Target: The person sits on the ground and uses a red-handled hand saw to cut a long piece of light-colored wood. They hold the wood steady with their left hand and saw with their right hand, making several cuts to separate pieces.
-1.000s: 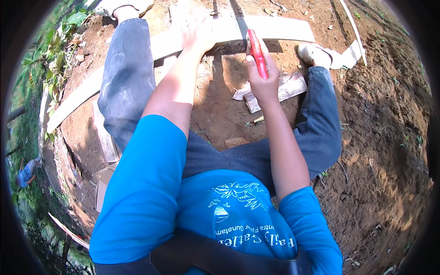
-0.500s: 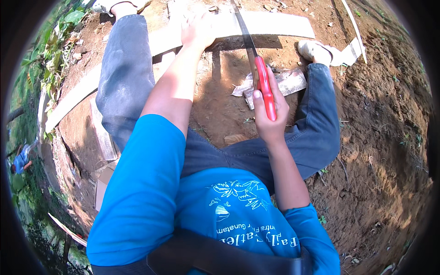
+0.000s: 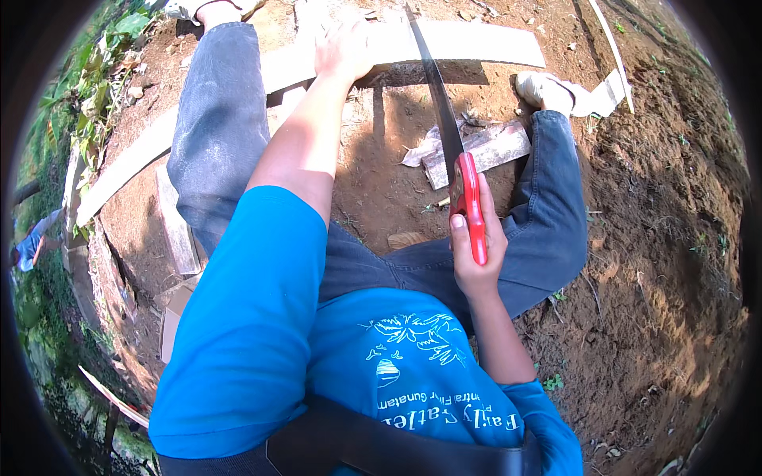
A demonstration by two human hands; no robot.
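My right hand (image 3: pixel 490 242) grips the red handle of a handsaw (image 3: pixel 441 95). Its dark blade points away from me and crosses the near edge of a long pale board (image 3: pixel 476 44). On that board, left of the blade, my left hand (image 3: pixel 341 51) lies flat with its fingers apart; bright light washes out its detail. The board stretches crosswise in front of me, its left part passing behind my left leg. Whether the teeth touch the wood, I cannot tell.
Under the blade lies a short weathered wood piece (image 3: pixel 484 155) on bare soil. My legs spread to both sides, a pale shoe (image 3: pixel 548 90) at right. A narrow plank (image 3: pixel 178 226) rests beside my left leg. Another person (image 3: pixel 33 244) shows at the far left among greenery.
My right hand has drawn the saw back toward me, so more of the blade shows on my side of the board. My left hand stays on the board.
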